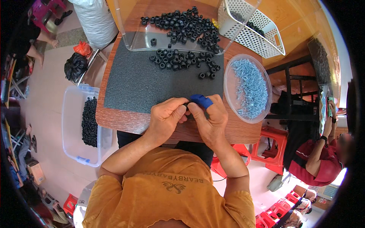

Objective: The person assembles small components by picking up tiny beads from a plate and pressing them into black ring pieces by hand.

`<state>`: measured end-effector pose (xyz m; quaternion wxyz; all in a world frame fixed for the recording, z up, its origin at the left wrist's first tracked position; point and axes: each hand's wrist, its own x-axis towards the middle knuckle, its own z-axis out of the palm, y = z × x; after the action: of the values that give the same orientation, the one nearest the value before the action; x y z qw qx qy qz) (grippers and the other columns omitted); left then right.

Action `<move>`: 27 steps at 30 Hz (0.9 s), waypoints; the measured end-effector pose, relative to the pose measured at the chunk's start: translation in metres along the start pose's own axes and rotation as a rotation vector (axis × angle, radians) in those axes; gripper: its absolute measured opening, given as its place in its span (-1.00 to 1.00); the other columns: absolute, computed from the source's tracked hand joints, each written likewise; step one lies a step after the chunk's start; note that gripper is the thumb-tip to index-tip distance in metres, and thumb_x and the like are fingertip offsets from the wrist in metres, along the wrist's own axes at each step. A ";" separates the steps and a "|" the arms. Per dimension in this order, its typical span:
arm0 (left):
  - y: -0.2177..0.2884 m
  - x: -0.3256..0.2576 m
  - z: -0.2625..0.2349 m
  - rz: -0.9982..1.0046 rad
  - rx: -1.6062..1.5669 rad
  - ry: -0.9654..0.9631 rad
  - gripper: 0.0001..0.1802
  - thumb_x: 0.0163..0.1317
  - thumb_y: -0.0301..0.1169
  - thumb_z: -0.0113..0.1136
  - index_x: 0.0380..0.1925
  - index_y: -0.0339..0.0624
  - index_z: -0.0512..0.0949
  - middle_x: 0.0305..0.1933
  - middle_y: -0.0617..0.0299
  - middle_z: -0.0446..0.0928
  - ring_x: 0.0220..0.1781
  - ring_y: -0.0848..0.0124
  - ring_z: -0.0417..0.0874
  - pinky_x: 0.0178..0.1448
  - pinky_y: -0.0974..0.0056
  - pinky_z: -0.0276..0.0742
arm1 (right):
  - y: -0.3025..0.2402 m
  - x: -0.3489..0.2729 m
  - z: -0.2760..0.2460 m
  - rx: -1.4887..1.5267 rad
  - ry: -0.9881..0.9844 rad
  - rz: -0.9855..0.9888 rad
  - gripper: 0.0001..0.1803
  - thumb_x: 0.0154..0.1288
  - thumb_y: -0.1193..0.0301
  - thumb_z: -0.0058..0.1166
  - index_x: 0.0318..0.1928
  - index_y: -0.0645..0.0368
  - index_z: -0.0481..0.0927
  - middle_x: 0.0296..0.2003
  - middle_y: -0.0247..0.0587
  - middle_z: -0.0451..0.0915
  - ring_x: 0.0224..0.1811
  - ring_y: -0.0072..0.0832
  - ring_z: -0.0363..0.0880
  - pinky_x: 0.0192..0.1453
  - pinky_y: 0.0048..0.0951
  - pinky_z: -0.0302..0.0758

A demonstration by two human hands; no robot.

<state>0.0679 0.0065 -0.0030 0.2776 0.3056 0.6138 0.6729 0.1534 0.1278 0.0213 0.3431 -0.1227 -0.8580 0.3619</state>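
Both hands meet at the table's near edge, left hand (165, 116) and right hand (211, 117) pinching one small black ring (187, 104); loose rings (182, 60) lie straight ahead toward the far edge.

We take the mat (152, 85) as our landmark: loose rings (182, 60) lie on its far part, a tray (133, 40) behind it, a dish of screws (249, 89) to its right, a bin (76, 125) on the floor to its left, our hands (188, 116) at its near edge.
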 end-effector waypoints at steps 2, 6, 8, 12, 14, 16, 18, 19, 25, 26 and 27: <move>0.000 -0.001 0.001 -0.027 -0.040 -0.001 -0.81 0.31 -0.53 0.05 -0.14 -0.38 0.54 -0.32 0.17 0.56 -0.42 0.52 0.58 -0.37 0.46 0.53 | 0.000 -0.002 0.000 -0.018 0.016 -0.027 -0.90 0.01 0.60 0.21 -0.40 0.25 0.57 -0.55 -0.20 0.47 -0.49 -0.26 0.38 -0.43 -0.33 0.30; 0.003 -0.002 0.000 -0.006 0.048 -0.008 -0.81 0.30 -0.52 0.06 -0.15 -0.37 0.54 -0.34 0.15 0.56 -0.43 0.50 0.58 -0.37 0.46 0.52 | -0.003 -0.001 -0.005 0.012 -0.079 0.013 -0.87 0.05 0.60 0.20 -0.35 0.24 0.56 -0.53 -0.17 0.47 -0.50 -0.24 0.38 -0.44 -0.32 0.29; 0.003 -0.003 0.000 0.048 0.120 -0.005 -0.82 0.30 -0.51 0.06 -0.15 -0.37 0.54 -0.35 0.15 0.56 -0.43 0.50 0.58 -0.37 0.45 0.52 | -0.002 -0.002 -0.003 0.072 -0.065 0.081 -0.90 0.08 0.59 0.19 -0.36 0.24 0.56 -0.54 -0.18 0.46 -0.50 -0.29 0.39 -0.44 -0.35 0.31; 0.003 -0.003 0.003 0.089 0.146 -0.002 -0.83 0.29 -0.52 0.07 -0.16 -0.35 0.54 -0.37 0.14 0.55 -0.43 0.46 0.58 -0.37 0.41 0.51 | -0.003 -0.003 -0.004 0.256 -0.061 0.280 -0.97 0.18 0.58 0.15 -0.36 0.24 0.56 -0.52 -0.29 0.50 -0.48 -0.53 0.47 -0.42 -0.52 0.39; 0.003 -0.003 0.003 0.074 0.128 -0.002 -0.84 0.28 -0.53 0.07 -0.17 -0.34 0.54 -0.38 0.14 0.55 -0.43 0.45 0.58 -0.37 0.40 0.51 | -0.003 -0.004 -0.003 0.376 -0.044 0.388 -0.97 0.18 0.58 0.15 -0.35 0.25 0.57 -0.49 -0.33 0.53 -0.46 -0.60 0.50 -0.39 -0.57 0.41; 0.001 -0.003 0.002 0.005 0.037 -0.011 -0.84 0.28 -0.54 0.07 -0.17 -0.34 0.54 -0.37 0.13 0.54 -0.43 0.41 0.59 -0.38 0.39 0.50 | -0.002 -0.005 -0.003 0.497 -0.028 0.496 -0.97 0.19 0.58 0.14 -0.34 0.26 0.57 -0.46 -0.37 0.57 -0.43 -0.66 0.53 -0.36 -0.62 0.44; 0.004 -0.004 0.004 0.031 0.063 -0.005 -0.84 0.28 -0.54 0.07 -0.17 -0.34 0.54 -0.37 0.13 0.54 -0.43 0.41 0.59 -0.38 0.39 0.50 | -0.002 -0.005 -0.006 0.599 -0.041 0.595 -0.95 0.18 0.58 0.16 -0.31 0.28 0.59 -0.42 -0.38 0.61 -0.41 -0.69 0.55 -0.34 -0.64 0.45; 0.004 -0.004 0.004 0.055 0.086 -0.003 -0.84 0.28 -0.54 0.07 -0.17 -0.34 0.53 -0.37 0.13 0.54 -0.42 0.41 0.59 -0.37 0.39 0.50 | -0.002 -0.004 -0.006 0.598 -0.043 0.597 -0.95 0.18 0.58 0.16 -0.31 0.28 0.59 -0.42 -0.38 0.61 -0.41 -0.69 0.55 -0.34 -0.64 0.45; 0.003 -0.004 0.004 0.074 0.109 -0.013 -0.83 0.28 -0.53 0.07 -0.16 -0.34 0.53 -0.36 0.16 0.55 -0.41 0.48 0.58 -0.36 0.42 0.50 | 0.002 -0.001 -0.008 0.546 -0.085 0.616 -0.95 0.16 0.58 0.18 -0.34 0.26 0.61 -0.45 -0.40 0.61 -0.43 -0.72 0.52 -0.35 -0.66 0.44; 0.003 -0.004 0.004 0.074 0.108 -0.014 -0.83 0.28 -0.53 0.07 -0.16 -0.34 0.53 -0.36 0.16 0.55 -0.41 0.48 0.58 -0.36 0.42 0.50 | 0.002 -0.001 -0.008 0.589 -0.060 0.644 -0.95 0.15 0.58 0.19 -0.34 0.25 0.62 -0.44 -0.39 0.62 -0.43 -0.73 0.51 -0.34 -0.66 0.44; 0.001 -0.004 0.004 -0.010 0.016 -0.020 -0.83 0.30 -0.52 0.05 -0.15 -0.33 0.54 -0.35 0.17 0.57 -0.41 0.50 0.57 -0.36 0.43 0.51 | 0.001 -0.002 -0.008 0.632 -0.035 0.673 -0.95 0.15 0.58 0.19 -0.34 0.25 0.62 -0.44 -0.39 0.62 -0.42 -0.73 0.51 -0.34 -0.66 0.44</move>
<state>0.0732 0.0058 -0.0022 0.2847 0.3115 0.6177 0.6636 0.1599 0.1321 0.0235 0.2126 -0.2777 -0.6238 0.6990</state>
